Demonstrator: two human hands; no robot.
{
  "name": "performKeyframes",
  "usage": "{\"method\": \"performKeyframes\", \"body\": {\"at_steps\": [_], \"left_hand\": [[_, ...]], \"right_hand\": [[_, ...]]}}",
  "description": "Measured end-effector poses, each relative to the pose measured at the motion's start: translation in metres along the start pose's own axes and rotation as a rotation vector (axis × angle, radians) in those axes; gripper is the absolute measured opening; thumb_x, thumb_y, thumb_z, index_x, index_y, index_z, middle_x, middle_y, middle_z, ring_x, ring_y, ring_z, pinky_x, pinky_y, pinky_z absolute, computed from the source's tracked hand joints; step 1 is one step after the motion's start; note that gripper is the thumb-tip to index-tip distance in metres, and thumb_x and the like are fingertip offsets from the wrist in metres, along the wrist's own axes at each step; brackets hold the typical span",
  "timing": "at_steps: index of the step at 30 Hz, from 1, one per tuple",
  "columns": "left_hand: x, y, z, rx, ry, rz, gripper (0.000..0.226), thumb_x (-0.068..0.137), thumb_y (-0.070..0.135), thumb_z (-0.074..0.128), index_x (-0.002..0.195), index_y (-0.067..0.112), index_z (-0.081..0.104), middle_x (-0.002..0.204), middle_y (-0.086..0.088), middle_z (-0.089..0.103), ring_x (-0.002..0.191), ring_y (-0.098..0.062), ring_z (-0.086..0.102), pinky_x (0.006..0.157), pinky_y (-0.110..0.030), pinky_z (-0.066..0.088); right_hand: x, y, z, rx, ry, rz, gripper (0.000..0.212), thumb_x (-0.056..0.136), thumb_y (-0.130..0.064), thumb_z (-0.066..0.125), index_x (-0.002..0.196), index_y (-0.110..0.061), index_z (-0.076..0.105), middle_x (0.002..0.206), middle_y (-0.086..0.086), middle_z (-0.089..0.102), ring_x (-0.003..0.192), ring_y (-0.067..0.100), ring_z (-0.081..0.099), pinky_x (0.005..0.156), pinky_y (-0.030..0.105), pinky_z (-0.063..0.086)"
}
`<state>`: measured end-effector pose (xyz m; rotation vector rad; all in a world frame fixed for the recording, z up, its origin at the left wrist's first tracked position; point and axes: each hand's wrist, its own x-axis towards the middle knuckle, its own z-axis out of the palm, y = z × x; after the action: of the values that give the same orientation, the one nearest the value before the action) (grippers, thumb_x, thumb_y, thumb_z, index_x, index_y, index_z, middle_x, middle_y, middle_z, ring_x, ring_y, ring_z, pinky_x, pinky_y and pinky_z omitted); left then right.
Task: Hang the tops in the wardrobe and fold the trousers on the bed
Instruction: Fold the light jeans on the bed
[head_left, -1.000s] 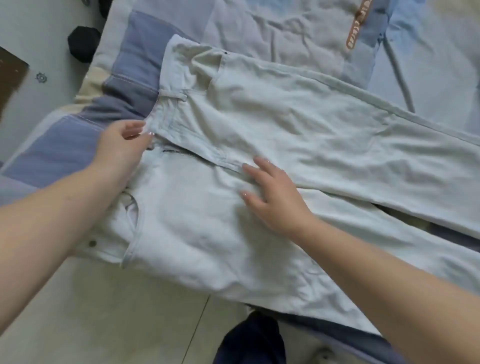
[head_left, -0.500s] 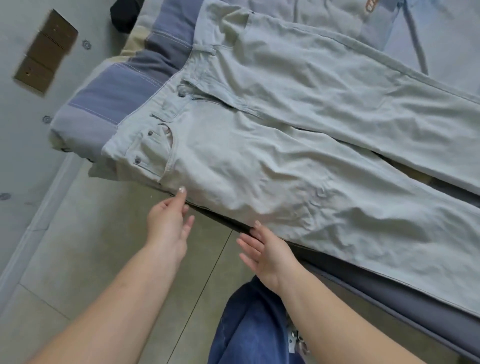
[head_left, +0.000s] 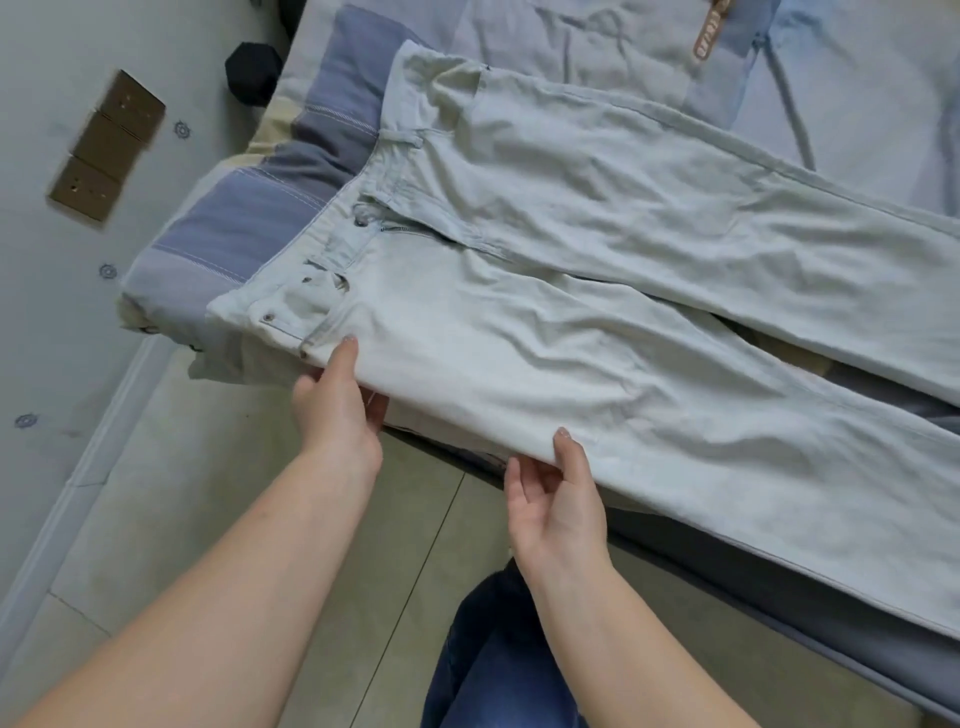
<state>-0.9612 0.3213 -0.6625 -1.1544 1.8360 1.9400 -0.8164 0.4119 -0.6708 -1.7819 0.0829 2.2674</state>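
pale trousers (head_left: 597, 291) lie spread flat on the bed (head_left: 249, 223), waistband toward the left, near leg along the bed's edge. left hand (head_left: 337, 405) pinches that near edge just below the front pocket; right hand (head_left: 556, 499) pinches the same edge further along the leg.

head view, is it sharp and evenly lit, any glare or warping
Head view: soft, even light, no glare; faint shadow under the trousers at the bed edge. Slightly soft overall, with rivets and seams legible. Wide-angle bending shows in the skirting. Left hand and right hand unblurred.
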Motion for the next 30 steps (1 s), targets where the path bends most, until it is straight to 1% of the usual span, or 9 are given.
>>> {"method": "performKeyframes", "body": {"at_steps": [2,7,12,14,19,22,25,27,30], "left_hand": [[-0.009,0.012,0.015,-0.016,0.008,0.045,0.012,0.085,0.019,0.066,0.088,0.019,0.054,0.090,0.001,0.068,0.070,-0.010,0.068,0.068,-0.030,0.057],[-0.016,0.050,0.085,-0.036,-0.110,0.093,0.007,0.084,0.021,0.061,0.090,0.019,0.058,0.085,0.001,0.067,0.061,-0.008,0.067,0.058,-0.025,0.054],[0.010,0.079,0.170,0.137,-0.299,0.138,0.012,0.086,0.027,0.061,0.091,0.017,0.058,0.099,-0.008,0.066,0.083,-0.020,0.067,0.073,-0.034,0.058],[0.025,0.086,0.208,0.208,-0.352,0.155,0.015,0.086,0.029,0.062,0.092,0.016,0.058,0.099,-0.008,0.065,0.085,-0.021,0.066,0.071,-0.033,0.057],[0.069,0.099,0.285,0.339,-0.354,0.217,0.010,0.086,0.023,0.057,0.089,0.015,0.053,0.094,-0.007,0.061,0.079,-0.021,0.065,0.061,-0.028,0.052],[0.095,0.095,0.319,0.421,-0.368,0.216,0.016,0.085,0.023,0.055,0.097,0.013,0.054,0.098,-0.008,0.060,0.095,-0.026,0.067,0.068,-0.034,0.056],[0.117,0.084,0.345,0.484,-0.391,0.219,0.022,0.084,0.024,0.055,0.102,0.011,0.056,0.094,-0.008,0.060,0.098,-0.028,0.067,0.079,-0.041,0.056],[0.129,0.075,0.356,0.505,-0.396,0.204,0.031,0.085,0.026,0.056,0.110,0.008,0.057,0.095,-0.008,0.061,0.095,-0.027,0.066,0.081,-0.039,0.054],[0.146,0.057,0.358,0.551,-0.396,0.122,0.024,0.086,0.035,0.057,0.103,0.018,0.057,0.089,-0.003,0.058,0.077,-0.020,0.058,0.073,-0.028,0.046]], "right_hand": [[-0.009,-0.016,0.014,-0.014,-0.008,-0.060,0.007,0.086,-0.018,0.067,0.092,-0.014,0.065,0.074,0.000,0.072,0.064,0.014,0.070,0.052,0.024,0.055],[-0.009,-0.080,0.079,-0.053,-0.084,-0.235,0.008,0.089,-0.020,0.064,0.094,-0.014,0.064,0.085,0.004,0.069,0.070,0.014,0.070,0.054,0.026,0.055],[0.022,-0.149,0.147,-0.201,-0.120,-0.430,0.007,0.091,-0.020,0.060,0.087,-0.015,0.062,0.079,0.002,0.066,0.074,0.013,0.068,0.058,0.028,0.054],[0.040,-0.172,0.174,-0.234,-0.121,-0.492,0.008,0.092,-0.020,0.060,0.086,-0.014,0.061,0.080,0.003,0.065,0.072,0.013,0.068,0.058,0.028,0.054],[0.089,-0.212,0.235,-0.350,-0.159,-0.538,0.012,0.093,-0.022,0.057,0.084,-0.014,0.057,0.074,0.001,0.064,0.060,0.007,0.068,0.052,0.027,0.052],[0.120,-0.230,0.258,-0.432,-0.127,-0.553,0.015,0.093,-0.023,0.057,0.081,-0.014,0.057,0.073,0.002,0.064,0.054,0.006,0.067,0.053,0.028,0.052],[0.152,-0.244,0.270,-0.477,-0.071,-0.590,0.015,0.092,-0.022,0.056,0.081,-0.013,0.056,0.073,0.004,0.064,0.053,0.007,0.066,0.048,0.026,0.053],[0.171,-0.247,0.273,-0.539,-0.072,-0.584,0.013,0.093,-0.022,0.054,0.082,-0.016,0.056,0.077,0.002,0.064,0.062,0.009,0.066,0.051,0.025,0.054],[0.196,-0.242,0.273,-0.737,-0.141,-0.501,0.004,0.092,-0.023,0.057,0.088,-0.022,0.058,0.092,-0.006,0.059,0.087,0.009,0.059,0.072,0.027,0.050]]}}
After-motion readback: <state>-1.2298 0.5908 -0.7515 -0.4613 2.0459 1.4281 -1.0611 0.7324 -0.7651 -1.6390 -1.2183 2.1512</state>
